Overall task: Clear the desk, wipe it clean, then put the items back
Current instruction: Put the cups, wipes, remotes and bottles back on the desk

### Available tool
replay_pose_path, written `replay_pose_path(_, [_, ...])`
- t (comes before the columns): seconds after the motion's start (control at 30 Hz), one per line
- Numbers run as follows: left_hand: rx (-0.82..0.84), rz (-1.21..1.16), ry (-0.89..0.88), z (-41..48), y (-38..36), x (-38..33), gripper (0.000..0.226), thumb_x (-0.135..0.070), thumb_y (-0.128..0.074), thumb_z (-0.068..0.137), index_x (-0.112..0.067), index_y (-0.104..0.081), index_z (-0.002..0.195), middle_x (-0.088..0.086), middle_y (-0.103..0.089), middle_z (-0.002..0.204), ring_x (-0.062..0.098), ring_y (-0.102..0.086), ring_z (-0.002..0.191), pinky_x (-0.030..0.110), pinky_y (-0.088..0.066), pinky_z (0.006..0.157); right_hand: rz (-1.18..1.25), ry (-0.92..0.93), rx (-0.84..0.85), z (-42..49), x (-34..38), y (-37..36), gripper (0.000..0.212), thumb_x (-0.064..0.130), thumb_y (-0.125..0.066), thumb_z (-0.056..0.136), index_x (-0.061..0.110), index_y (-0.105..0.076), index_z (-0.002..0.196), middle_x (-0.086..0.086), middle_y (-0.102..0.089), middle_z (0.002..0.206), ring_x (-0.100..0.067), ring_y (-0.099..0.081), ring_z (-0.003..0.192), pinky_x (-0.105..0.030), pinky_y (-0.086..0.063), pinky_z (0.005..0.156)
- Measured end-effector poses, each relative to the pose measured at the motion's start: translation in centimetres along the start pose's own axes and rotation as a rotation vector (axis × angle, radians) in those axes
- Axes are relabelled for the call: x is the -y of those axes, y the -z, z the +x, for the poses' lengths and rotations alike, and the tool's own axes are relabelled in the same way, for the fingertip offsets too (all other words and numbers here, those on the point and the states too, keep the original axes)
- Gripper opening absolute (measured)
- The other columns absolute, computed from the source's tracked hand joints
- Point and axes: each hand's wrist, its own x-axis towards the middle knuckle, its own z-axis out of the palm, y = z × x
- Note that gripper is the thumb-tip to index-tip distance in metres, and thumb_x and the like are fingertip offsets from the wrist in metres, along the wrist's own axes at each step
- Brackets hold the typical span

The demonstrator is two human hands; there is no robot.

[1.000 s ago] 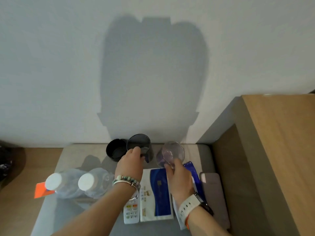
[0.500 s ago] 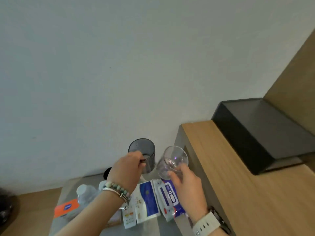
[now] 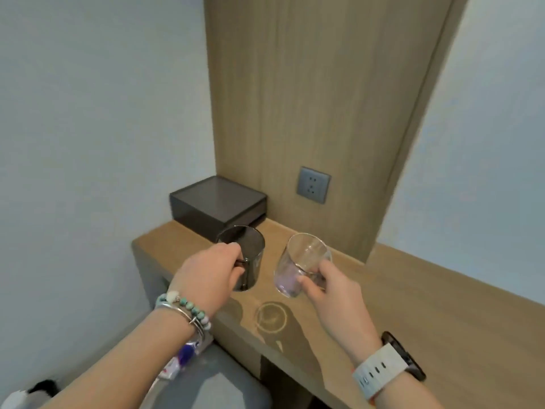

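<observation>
Aloft over the desk (image 3: 427,305), left hand (image 3: 206,273) grips dark cup (image 3: 250,249); right hand (image 3: 333,293) grips clear glass (image 3: 298,261); both mouths tilt away.

Wooden desk (image 3: 442,320): its light-grained top runs beneath both hands. A dark box (image 3: 218,202) stands on it at the far corner, beyond the left hand (image 3: 206,273). A pale ring of light (image 3: 271,317) lies on the wood, just nearer than the right hand (image 3: 333,293).

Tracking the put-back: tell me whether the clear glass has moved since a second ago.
Yes. The clear glass, gripped by the right hand, went from over the grey surface rightward to above the wooden desk.
</observation>
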Motion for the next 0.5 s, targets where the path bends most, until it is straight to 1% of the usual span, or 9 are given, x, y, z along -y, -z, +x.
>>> replay_pose_path(0.1, [0.034,-0.011,-0.165,0.3,-1.4,-8.4,0.014,-0.034,-0.043,0.096,-0.023,-0.048,0.104,-0.006,-0.054,0.103,0.014,-0.056,0.094,0.026,-0.044,0.078,-0.038,-0.087,-0.133,-4.2,-4.4,6.9,0.027,0.033,-0.061,0.089,0.019,-0.045,0.073,0.002,-0.057,0.072,-0.014,-0.052,0.069,-0.021,-0.038,0.06])
replay_pose_path(0.2, [0.078,-0.027,-0.316,-0.5,-3.0,-17.8,0.017,-0.033,-0.041,0.097,-0.021,-0.048,0.108,-0.004,-0.055,0.108,0.017,-0.056,0.099,0.028,-0.043,0.079,-0.084,-0.193,-0.224,-9.1,-9.0,13.9,0.034,0.032,-0.06,0.09,0.024,-0.037,0.066,0.008,-0.047,0.065,-0.006,-0.042,0.062,-0.018,-0.036,0.059])
replay_pose_path(0.23, [0.098,-0.042,-0.36,-1.0,-3.7,-21.1,0.018,-0.033,-0.041,0.097,-0.021,-0.048,0.108,-0.003,-0.055,0.108,0.018,-0.056,0.1,0.029,-0.043,0.079,-0.096,-0.225,-0.256,-11.0,-10.7,16.3,0.036,0.031,-0.061,0.09,0.025,-0.035,0.065,0.009,-0.046,0.065,-0.007,-0.041,0.062,-0.017,-0.035,0.059])
replay_pose_path(0.33, [0.185,-0.087,-0.456,-3.0,-5.3,-31.2,0.015,-0.03,-0.041,0.097,-0.019,-0.048,0.105,-0.002,-0.055,0.109,0.02,-0.055,0.1,0.031,-0.043,0.081,-0.113,-0.331,-0.314,-16.9,-15.4,23.3,0.033,0.03,-0.062,0.089,0.027,-0.039,0.066,0.008,-0.052,0.07,-0.011,-0.047,0.067,-0.015,-0.038,0.062])
replay_pose_path(0.4, [0.221,-0.099,-0.513,-4.4,-6.3,-37.5,0.015,-0.029,-0.04,0.098,-0.018,-0.048,0.105,0.0,-0.055,0.11,0.022,-0.055,0.1,0.034,-0.044,0.082,-0.141,-0.377,-0.332,-20.4,-18.0,27.6,0.033,0.029,-0.062,0.089,0.026,-0.04,0.065,0.008,-0.054,0.071,-0.008,-0.048,0.066,-0.014,-0.039,0.063])
replay_pose_path(0.5, [0.26,-0.102,-0.589,-6.8,-7.6,-46.4,0.016,-0.028,-0.04,0.097,-0.016,-0.048,0.105,0.002,-0.055,0.111,0.025,-0.055,0.101,0.036,-0.043,0.081,-0.199,-0.439,-0.371,-25.6,-21.9,33.6,0.034,0.029,-0.061,0.089,0.026,-0.039,0.065,0.01,-0.053,0.07,-0.009,-0.048,0.067,-0.013,-0.036,0.059])
